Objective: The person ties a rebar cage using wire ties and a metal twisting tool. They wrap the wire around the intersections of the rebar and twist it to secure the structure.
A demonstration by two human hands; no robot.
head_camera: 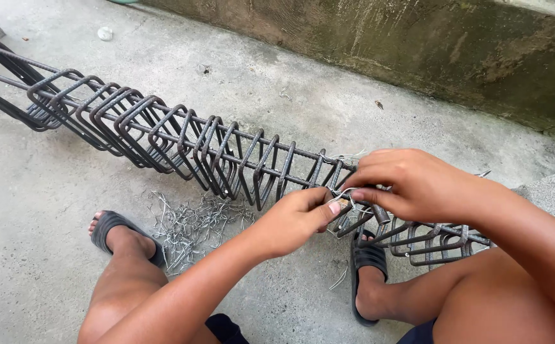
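Observation:
A long rebar cage (162,134) of dark steel bars and square stirrups lies across the concrete floor from far left to near right. My left hand (296,220) pinches a thin tie wire (344,194) at a joint of the cage. My right hand (411,185) comes from the right and grips the same joint from above, fingers closed over the wire and bar. Both hands touch at that spot. The joint itself is mostly hidden by the fingers.
A loose pile of cut tie wires (194,223) lies on the floor by my left foot (121,239) in a dark sandal. My right foot (370,274) rests under the cage. A mossy concrete wall (449,51) runs along the back.

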